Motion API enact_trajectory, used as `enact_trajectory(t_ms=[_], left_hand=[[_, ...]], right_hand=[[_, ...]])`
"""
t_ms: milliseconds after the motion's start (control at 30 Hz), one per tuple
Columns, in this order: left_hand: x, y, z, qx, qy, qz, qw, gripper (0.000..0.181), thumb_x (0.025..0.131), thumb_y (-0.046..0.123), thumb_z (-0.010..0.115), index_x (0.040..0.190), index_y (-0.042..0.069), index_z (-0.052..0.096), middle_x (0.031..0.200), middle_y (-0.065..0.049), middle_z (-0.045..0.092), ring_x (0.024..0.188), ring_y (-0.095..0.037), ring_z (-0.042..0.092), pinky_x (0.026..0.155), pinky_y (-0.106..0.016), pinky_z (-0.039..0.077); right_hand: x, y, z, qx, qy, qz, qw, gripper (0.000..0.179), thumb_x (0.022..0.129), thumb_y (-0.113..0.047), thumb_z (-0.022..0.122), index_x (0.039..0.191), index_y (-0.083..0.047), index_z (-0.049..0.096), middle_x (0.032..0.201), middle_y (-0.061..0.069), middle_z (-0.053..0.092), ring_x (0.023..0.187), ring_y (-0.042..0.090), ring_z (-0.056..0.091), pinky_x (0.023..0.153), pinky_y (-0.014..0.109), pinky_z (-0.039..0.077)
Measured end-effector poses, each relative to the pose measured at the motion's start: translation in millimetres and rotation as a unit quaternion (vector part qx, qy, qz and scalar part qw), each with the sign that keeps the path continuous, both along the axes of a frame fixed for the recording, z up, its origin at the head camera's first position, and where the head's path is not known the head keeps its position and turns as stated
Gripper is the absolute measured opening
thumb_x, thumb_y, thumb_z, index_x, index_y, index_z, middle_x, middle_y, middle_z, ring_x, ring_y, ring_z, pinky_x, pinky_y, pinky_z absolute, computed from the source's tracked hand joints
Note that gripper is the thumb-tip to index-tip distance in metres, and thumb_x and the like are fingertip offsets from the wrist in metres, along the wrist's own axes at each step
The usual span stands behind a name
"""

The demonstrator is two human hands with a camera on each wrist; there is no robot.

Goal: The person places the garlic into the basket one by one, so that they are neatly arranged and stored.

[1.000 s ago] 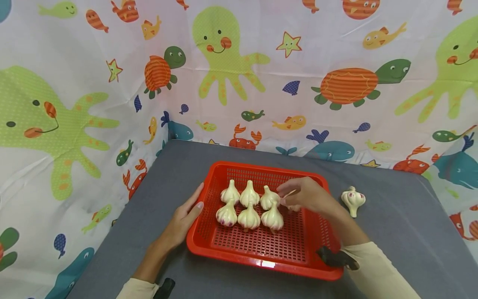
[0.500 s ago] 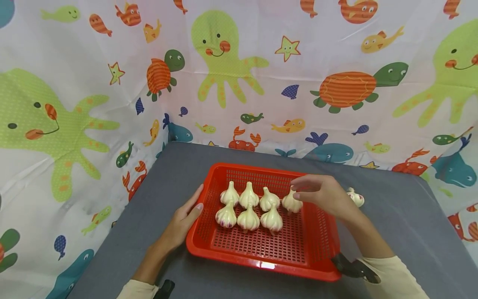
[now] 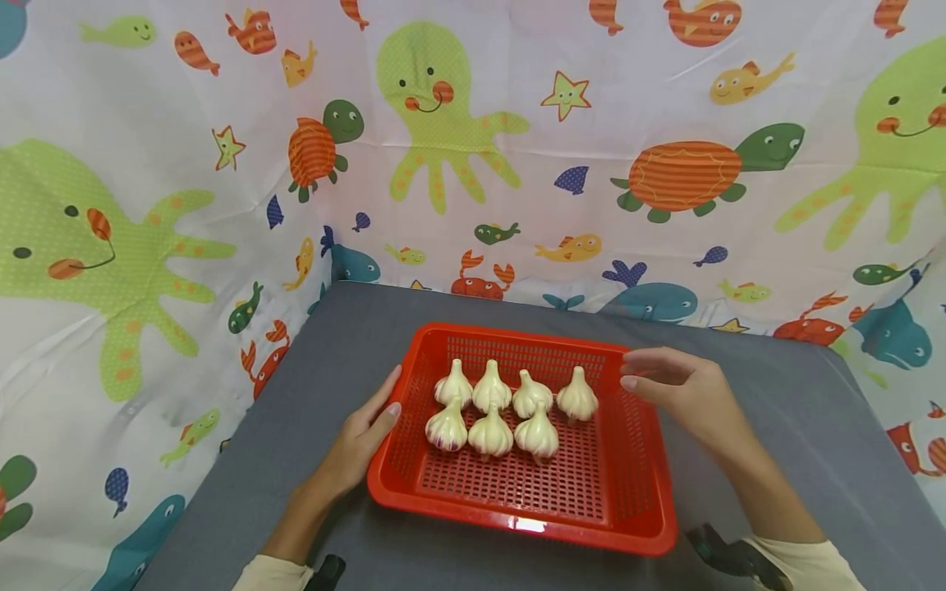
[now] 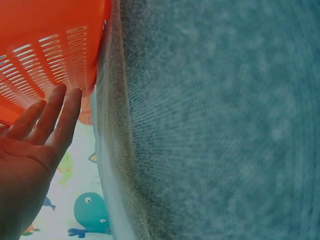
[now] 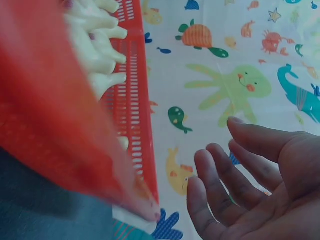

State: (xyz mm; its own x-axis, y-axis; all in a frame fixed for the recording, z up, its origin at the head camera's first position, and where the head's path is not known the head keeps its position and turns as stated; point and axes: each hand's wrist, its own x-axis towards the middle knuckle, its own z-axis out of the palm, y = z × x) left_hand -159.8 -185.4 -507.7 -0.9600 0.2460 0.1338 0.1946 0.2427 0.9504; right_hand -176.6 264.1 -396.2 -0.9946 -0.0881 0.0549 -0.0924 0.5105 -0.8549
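Several white garlic bulbs with purple streaks stand in the red plastic basket, most of them packed in two short rows. One garlic bulb is at the right end of the back row. My left hand rests against the basket's left side, thumb at the rim; in the left wrist view its fingers lie nearly straight by the slotted wall. By the right rim in the head view is my right hand, fingers loosely bent; the right wrist view shows nothing in the palm.
A grey cloth covers the table under the basket. Behind and to the left hangs a white curtain printed with sea animals.
My right hand has drawn back rightward from the back-row bulb, which now stands in plain sight. The loose bulb right of the basket is now hidden behind that hand. The left hand stays put.
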Motion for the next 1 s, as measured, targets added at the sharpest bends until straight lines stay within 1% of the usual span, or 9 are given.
enact_trajectory(t_ms=[100,233,333,400,567,733,800,900,1000], left_hand=[[0.1,-0.2,0.2,-0.002,-0.001,0.002,1.0,0.059,0.115,0.035,0.046,0.17,0.034,0.025,0.172,0.005,0.031,0.148,-0.022,0.047,0.11,-0.032,0.046],[-0.1,-0.6,-0.3,-0.004,-0.001,0.003,1.0,0.059,0.115,0.035,0.046,0.17,0.033,0.024,0.173,0.006,0.029,0.15,-0.02,0.044,0.112,-0.034,0.044],[0.2,-1.1,-1.1,-0.004,0.001,0.002,1.0,0.059,0.115,0.034,0.046,0.17,0.033,0.024,0.173,0.007,0.029,0.151,-0.019,0.042,0.113,-0.033,0.044],[0.3,-1.4,-1.8,-0.005,0.003,0.002,1.0,0.059,0.115,0.034,0.046,0.17,0.033,0.024,0.173,0.006,0.029,0.151,-0.02,0.043,0.112,-0.03,0.044],[0.4,-1.2,-2.5,-0.003,0.002,0.002,1.0,0.059,0.115,0.034,0.047,0.17,0.034,0.025,0.173,0.005,0.031,0.149,-0.021,0.046,0.11,-0.027,0.046],[0.5,-0.4,-1.9,-0.004,0.0,0.003,1.0,0.059,0.115,0.035,0.047,0.17,0.035,0.025,0.173,0.006,0.03,0.149,-0.021,0.045,0.11,-0.03,0.046],[0.4,0.0,-1.5,-0.005,0.001,0.004,1.0,0.059,0.115,0.035,0.047,0.169,0.035,0.025,0.173,0.006,0.03,0.15,-0.02,0.044,0.111,-0.032,0.045],[0.3,0.3,-1.2,-0.006,0.002,0.004,1.0,0.059,0.115,0.035,0.047,0.169,0.035,0.025,0.173,0.007,0.03,0.151,-0.019,0.043,0.112,-0.034,0.044],[0.1,0.3,-1.5,-0.007,0.005,0.004,1.0,0.059,0.115,0.035,0.047,0.17,0.034,0.025,0.173,0.007,0.03,0.151,-0.019,0.043,0.113,-0.036,0.044]], right_hand=[[3.2,8,-6.7,-0.011,0.013,-0.02,0.9996,0.047,0.098,-0.034,0.078,0.136,-0.007,0.07,0.117,-0.002,0.078,0.098,0.002,0.073,0.081,0.023,0.06],[7.0,17,-15.0,-0.014,0.017,-0.048,0.9986,0.049,0.1,-0.035,0.076,0.139,-0.008,0.068,0.115,-0.011,0.076,0.096,0.004,0.073,0.076,0.024,0.06],[9.2,23,-20.5,-0.02,0.021,-0.062,0.9976,0.046,0.1,-0.035,0.075,0.137,-0.008,0.069,0.11,-0.018,0.075,0.092,0.007,0.074,0.073,0.025,0.06],[10.9,27,-24.6,-0.021,0.023,-0.073,0.9969,0.043,0.101,-0.035,0.075,0.135,-0.009,0.07,0.107,-0.021,0.075,0.09,0.005,0.074,0.072,0.025,0.06],[14.5,36,-37.1,-0.032,0.026,-0.088,0.9953,0.042,0.1,-0.034,0.075,0.133,-0.009,0.071,0.105,-0.022,0.075,0.09,0.004,0.074,0.072,0.024,0.06],[15.1,46,-51.1,-0.043,0.034,-0.109,0.9925,0.04,0.099,-0.03,0.077,0.133,-0.008,0.072,0.107,-0.023,0.074,0.094,-0.003,0.072,0.073,0.021,0.06],[14.1,50,-56.8,-0.055,0.035,-0.12,0.9906,0.039,0.099,-0.026,0.078,0.132,-0.006,0.072,0.106,-0.022,0.075,0.093,-0.005,0.072,0.073,0.021,0.06],[12.1,56,-65.5,-0.066,0.033,-0.131,0.9887,0.038,0.099,-0.022,0.078,0.131,-0.004,0.072,0.105,-0.021,0.076,0.09,-0.004,0.072,0.072,0.021,0.06],[10.0,63,-73.6,-0.077,0.027,-0.138,0.9871,0.037,0.099,-0.02,0.078,0.13,-0.001,0.072,0.101,-0.022,0.077,0.087,-0.004,0.072,0.072,0.02,0.06]])
